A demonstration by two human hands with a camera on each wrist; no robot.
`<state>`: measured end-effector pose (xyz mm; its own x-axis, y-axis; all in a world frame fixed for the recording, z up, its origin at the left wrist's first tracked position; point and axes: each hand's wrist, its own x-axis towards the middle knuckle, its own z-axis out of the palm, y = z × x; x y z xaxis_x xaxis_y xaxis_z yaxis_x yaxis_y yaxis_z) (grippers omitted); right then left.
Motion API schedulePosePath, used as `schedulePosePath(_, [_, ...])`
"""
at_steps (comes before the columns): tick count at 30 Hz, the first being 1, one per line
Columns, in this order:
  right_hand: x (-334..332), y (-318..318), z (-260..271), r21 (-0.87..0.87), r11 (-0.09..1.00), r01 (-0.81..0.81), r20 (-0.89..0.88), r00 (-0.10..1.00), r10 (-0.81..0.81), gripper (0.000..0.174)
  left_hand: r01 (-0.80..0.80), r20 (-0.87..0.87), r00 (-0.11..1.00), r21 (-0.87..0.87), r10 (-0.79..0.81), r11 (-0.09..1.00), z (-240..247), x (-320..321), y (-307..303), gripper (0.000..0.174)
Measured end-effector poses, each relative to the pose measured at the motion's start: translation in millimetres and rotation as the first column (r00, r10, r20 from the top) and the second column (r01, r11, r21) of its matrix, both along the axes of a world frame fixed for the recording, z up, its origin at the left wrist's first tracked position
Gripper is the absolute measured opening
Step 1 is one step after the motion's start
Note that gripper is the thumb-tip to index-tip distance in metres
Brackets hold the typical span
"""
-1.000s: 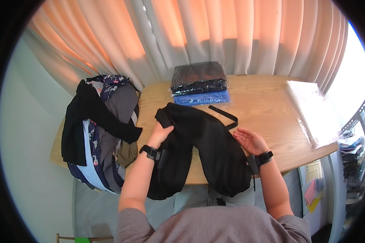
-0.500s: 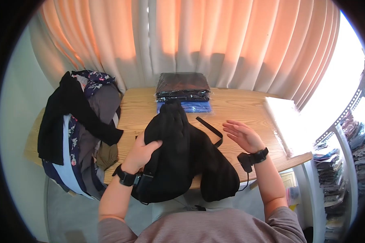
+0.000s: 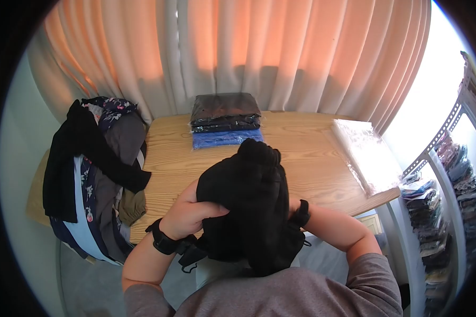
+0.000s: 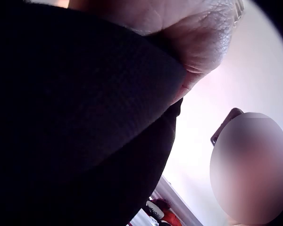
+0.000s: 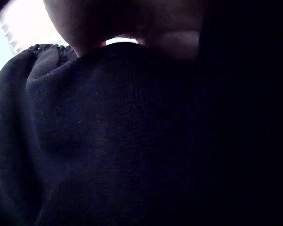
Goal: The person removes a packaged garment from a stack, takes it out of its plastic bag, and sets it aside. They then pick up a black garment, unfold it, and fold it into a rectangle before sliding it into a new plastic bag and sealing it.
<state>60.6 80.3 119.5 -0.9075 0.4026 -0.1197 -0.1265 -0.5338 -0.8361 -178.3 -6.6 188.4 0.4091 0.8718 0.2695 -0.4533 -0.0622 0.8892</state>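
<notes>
- As L hand (image 3: pixel 189 215) grips blk garment (image 3: pixel 243 206), thumb in front, R hand (image 5: pixel 127 19) is mostly hidden
- R fingers: can't tell if open/closed
- garment's bunched btwn hands, nr edge of table (image 3: pixel 307 153)

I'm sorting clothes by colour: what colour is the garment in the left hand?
Black; the garment shows best in the head view.

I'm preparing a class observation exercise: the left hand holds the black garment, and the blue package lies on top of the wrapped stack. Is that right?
Not quite: the head view shows the blue package at the bottom of the wrapped stack, under the dark packages. The left hand does hold the black garment.
</notes>
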Motion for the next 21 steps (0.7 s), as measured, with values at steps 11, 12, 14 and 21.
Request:
schedulePosePath(11, [121.6, -41.2, 100.5, 0.066, 0.578, 0.813, -0.243, 0.575, -0.781, 0.038, -0.29, -0.067, 0.954, 0.023, 0.291, 0.957, 23.8, 21.8, 75.3, 0.05])
schedulePosePath(12, [122.3, -47.2, 108.0, 0.129, 0.533, 0.836, -0.259, 0.548, -0.796, 0.036, -0.281, -0.146, 0.945, 0.095, 0.293, 0.955, 24.8, 29.3, 82.1, 0.046])
schedulePosePath(14, [122.3, -55.3, 117.7, 0.146, 0.478, 0.866, -0.247, 0.5, -0.83, 0.035, -0.242, -0.229, 0.933, 0.169, 0.277, 0.956, 23.3, 44.3, 87.8, 0.042])
schedulePosePath(21, [144.0, -62.4, 115.9, 0.219, 0.401, 0.889, -0.17, 0.44, -0.882, 0.031, -0.021, -0.609, 0.755, 0.348, 0.244, 0.937, 26.4, 81.7, 84.3, 0.046])
